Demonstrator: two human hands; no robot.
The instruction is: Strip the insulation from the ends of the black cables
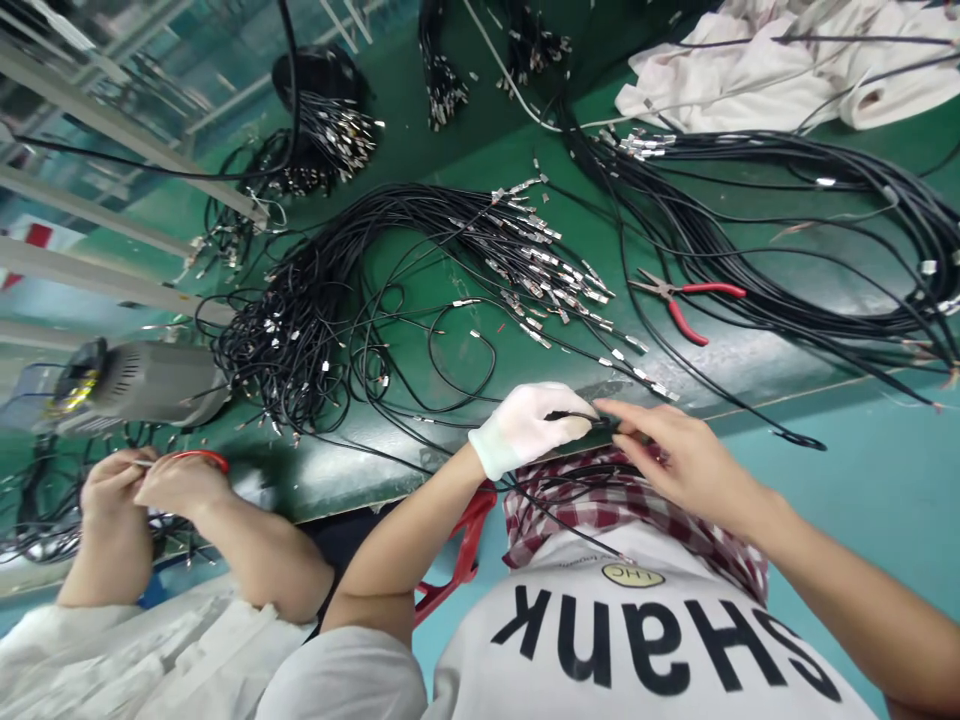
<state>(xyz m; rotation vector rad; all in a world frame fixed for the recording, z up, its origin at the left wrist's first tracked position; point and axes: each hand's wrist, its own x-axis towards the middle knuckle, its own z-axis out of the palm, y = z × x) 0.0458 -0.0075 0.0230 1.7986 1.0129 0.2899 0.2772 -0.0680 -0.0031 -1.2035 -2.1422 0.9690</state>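
My left hand (529, 428), in a white glove, is closed on a black cable (574, 415) just in front of the table edge. My bare right hand (679, 450) reaches in from the other side, its index finger and thumb closed around the dark end of that cable. More black cable lies across the checked cloth on my lap. Beyond my hands, a bundle of black cables (420, 200) fans out on the green table (405, 265), with silvery connectors and white tags at the ends. Red-handled pliers (694, 290) lie open to the right.
At left, a co-worker's hands (150, 485) hold a red-handled tool beside a grey machine (154, 382). Coiled black cables (802, 290) cover the right side of the table. White cloth (720, 75) lies at the back right. A red stool (465, 545) stands below.
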